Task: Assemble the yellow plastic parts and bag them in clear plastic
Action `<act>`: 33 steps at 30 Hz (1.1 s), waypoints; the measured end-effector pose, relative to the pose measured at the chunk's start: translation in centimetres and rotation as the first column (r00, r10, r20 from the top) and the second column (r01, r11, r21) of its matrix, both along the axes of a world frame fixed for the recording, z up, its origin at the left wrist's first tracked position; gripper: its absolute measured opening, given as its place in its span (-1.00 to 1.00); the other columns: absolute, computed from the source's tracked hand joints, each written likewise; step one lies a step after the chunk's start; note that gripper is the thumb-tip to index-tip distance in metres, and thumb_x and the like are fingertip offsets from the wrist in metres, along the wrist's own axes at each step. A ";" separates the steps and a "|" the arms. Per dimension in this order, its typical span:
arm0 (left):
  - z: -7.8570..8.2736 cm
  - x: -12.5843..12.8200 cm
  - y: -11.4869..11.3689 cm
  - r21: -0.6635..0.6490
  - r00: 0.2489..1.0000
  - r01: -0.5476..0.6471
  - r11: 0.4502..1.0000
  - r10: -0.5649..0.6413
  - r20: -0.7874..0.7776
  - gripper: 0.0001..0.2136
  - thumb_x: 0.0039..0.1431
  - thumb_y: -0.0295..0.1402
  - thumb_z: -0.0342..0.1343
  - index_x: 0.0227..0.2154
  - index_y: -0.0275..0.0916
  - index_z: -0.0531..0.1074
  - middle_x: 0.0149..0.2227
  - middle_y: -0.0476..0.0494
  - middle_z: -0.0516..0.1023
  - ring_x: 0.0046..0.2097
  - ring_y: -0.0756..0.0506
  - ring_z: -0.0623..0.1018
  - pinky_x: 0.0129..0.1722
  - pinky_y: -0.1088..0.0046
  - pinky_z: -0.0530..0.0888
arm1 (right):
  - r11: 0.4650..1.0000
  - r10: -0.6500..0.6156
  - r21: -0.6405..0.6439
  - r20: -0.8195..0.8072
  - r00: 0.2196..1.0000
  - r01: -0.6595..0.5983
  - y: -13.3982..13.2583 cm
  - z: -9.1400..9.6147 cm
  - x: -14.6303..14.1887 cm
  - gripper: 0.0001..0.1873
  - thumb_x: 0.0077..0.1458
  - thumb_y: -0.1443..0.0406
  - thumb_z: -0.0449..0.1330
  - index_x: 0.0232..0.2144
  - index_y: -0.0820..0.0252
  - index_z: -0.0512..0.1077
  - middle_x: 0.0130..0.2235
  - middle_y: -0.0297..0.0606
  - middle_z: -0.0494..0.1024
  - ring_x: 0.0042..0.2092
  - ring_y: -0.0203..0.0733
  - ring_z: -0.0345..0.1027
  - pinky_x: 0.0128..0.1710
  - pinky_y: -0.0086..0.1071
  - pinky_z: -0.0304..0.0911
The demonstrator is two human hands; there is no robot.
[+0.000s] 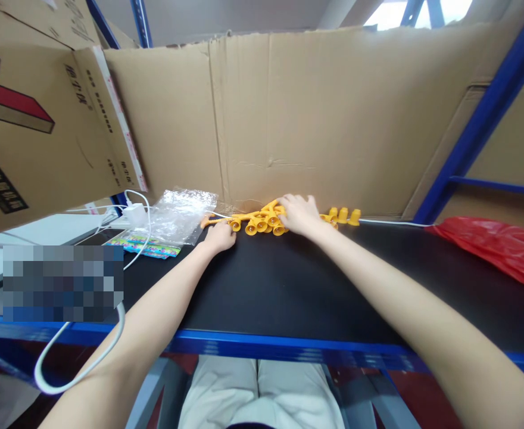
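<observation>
A cluster of yellow-orange, bell-shaped plastic pieces (262, 225) lies at the back of the black table, several with their hollow mouths facing me. At its left end is my left hand (220, 236), its fingers curled in against the pieces. An orange tip (206, 221) pokes out behind that hand; what the fingers hold is hidden. My right hand (298, 214) reaches over the right part of the cluster with fingers apart, touching the pieces from above. Just right of it, several small yellow cups (343, 215) stand in a row.
Clear plastic bags (179, 211) lie on the left beside colourful packets (155, 246) and a white charger with a cable (134, 214). A red plastic bag (494, 247) is at the right. Cardboard (324, 119) walls off the back. The table's blue front edge (284, 345) runs before me.
</observation>
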State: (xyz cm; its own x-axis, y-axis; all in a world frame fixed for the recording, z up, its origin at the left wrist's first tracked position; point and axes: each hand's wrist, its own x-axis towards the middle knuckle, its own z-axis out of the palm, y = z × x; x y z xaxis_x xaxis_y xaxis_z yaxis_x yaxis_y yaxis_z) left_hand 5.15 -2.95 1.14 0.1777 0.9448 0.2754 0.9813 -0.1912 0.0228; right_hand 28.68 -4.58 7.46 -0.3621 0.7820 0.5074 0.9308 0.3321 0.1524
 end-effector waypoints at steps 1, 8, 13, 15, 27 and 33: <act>0.2 0.0 -0.2 0.019 1.000 0.006 1.000 -0.006 0.012 -0.70 0.11 -0.29 -0.12 -0.33 -0.26 0.50 -0.15 -0.29 0.51 -0.07 -0.22 0.48 -0.12 0.31 0.41 | 0.999 -0.026 0.020 -0.040 0.999 0.027 0.3 0.5 1.1 -0.55 0.09 0.28 0.03 0.05 0.21 0.31 0.06 -0.03 0.38 0.02 0.09 0.24 -0.01 0.04 0.04; 1.0 0.1 -0.9 0.081 0.993 -0.010 0.997 0.001 0.117 -0.74 0.06 -0.30 -0.09 -0.57 -0.21 0.46 -0.50 -0.19 0.54 -0.35 -0.14 0.55 -0.36 0.43 0.43 | 0.958 -0.193 0.118 -0.411 0.891 0.262 3.6 1.2 9.8 -0.54 0.05 0.27 0.03 0.02 0.27 0.32 0.04 0.06 0.36 0.03 0.12 0.22 -0.04 0.04 0.09; 0.8 -0.3 -0.5 0.109 0.992 -0.054 0.993 0.041 0.116 -0.76 0.08 -0.30 -0.09 -0.41 -0.20 0.48 -0.38 -0.21 0.58 -0.25 -0.18 0.56 -0.32 0.40 0.44 | 0.880 -0.333 0.084 -0.593 0.733 0.467 5.3 -1.1 14.6 -0.48 0.01 0.32 0.00 0.07 0.29 0.24 0.09 0.09 0.27 0.08 0.12 0.14 -0.03 0.02 0.08; 0.7 -0.5 -0.4 0.103 0.993 -0.078 0.992 0.068 0.097 -0.76 0.09 -0.31 -0.10 -0.33 -0.20 0.48 -0.32 -0.22 0.58 -0.22 -0.19 0.56 -0.28 0.37 0.44 | 0.862 -0.360 0.063 -0.622 0.695 0.503 5.8 -2.1 16.0 -0.45 0.00 0.32 0.00 0.09 0.26 0.22 0.13 0.05 0.24 0.10 0.10 0.11 -0.02 0.00 0.07; 0.1 -1.0 0.0 0.066 0.996 -0.081 0.995 0.079 0.033 -0.74 0.12 -0.34 -0.08 -0.24 -0.25 0.48 -0.12 -0.24 0.52 -0.03 -0.17 0.48 -0.04 0.36 0.40 | 0.882 -0.431 0.012 -0.387 0.815 0.472 7.8 -7.0 19.1 -0.40 0.02 0.33 -0.01 0.16 0.19 0.20 0.23 -0.07 0.16 0.18 0.08 0.03 0.10 0.06 0.01; 0.1 -0.8 -0.1 0.045 0.994 -0.096 0.994 0.094 0.048 -0.72 0.11 -0.37 -0.07 -0.15 -0.26 0.45 -0.04 -0.24 0.48 0.01 -0.17 0.46 -0.02 0.36 0.38 | 0.921 -0.378 0.034 -0.166 0.911 0.388 8.1 -8.6 19.1 -0.38 0.07 0.34 -0.07 0.22 0.10 0.09 0.27 -0.20 0.10 0.24 0.00 -0.05 0.15 0.13 -0.11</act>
State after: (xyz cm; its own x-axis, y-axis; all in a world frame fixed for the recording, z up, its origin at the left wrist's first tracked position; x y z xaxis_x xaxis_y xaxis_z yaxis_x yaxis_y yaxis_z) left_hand 4.34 -3.01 1.27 0.0740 0.9425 0.3260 0.9932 -0.0991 0.0609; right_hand 47.82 3.55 -1.15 0.0446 0.8086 0.5867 0.9982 -0.0603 0.0073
